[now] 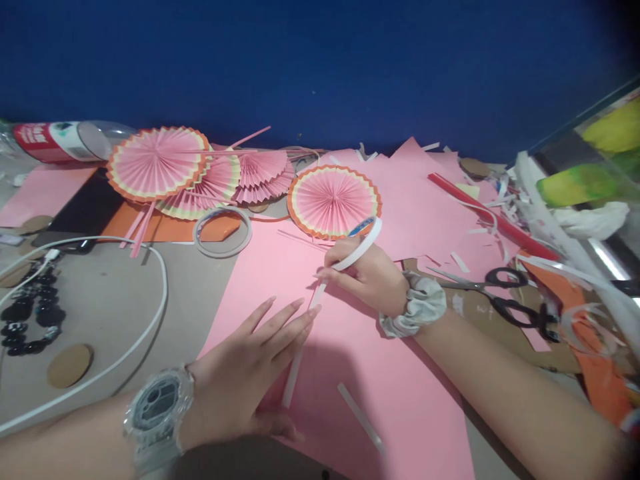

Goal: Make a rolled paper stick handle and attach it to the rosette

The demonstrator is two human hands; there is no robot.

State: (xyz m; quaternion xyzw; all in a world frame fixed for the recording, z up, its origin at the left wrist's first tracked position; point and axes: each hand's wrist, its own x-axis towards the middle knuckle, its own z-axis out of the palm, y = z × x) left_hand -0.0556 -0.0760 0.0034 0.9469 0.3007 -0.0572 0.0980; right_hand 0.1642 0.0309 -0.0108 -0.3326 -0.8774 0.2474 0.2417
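Observation:
My right hand (357, 270) is closed around a roll of white tape (361, 248), held on edge above a large pink paper sheet (400, 400). From the roll, a narrow white strip of tape (296, 373) runs down toward me along the sheet. My left hand (265, 357) lies with fingers stretched and spread, its fingertips on the strip. A loose white strip (361, 417) rests on the sheet to the right. Just beyond my right hand is a round pleated paper fan (334, 200) in pink with a yellow and orange rim.
More pleated fans (157, 163) are piled at the back left, near a plastic bottle (55, 141). A second tape roll (223, 231) lies in front of them. Black-handled scissors (505, 293) and paper scraps lie right. A white cable (163, 293) loops at left beside a beaded bracelet (33, 313).

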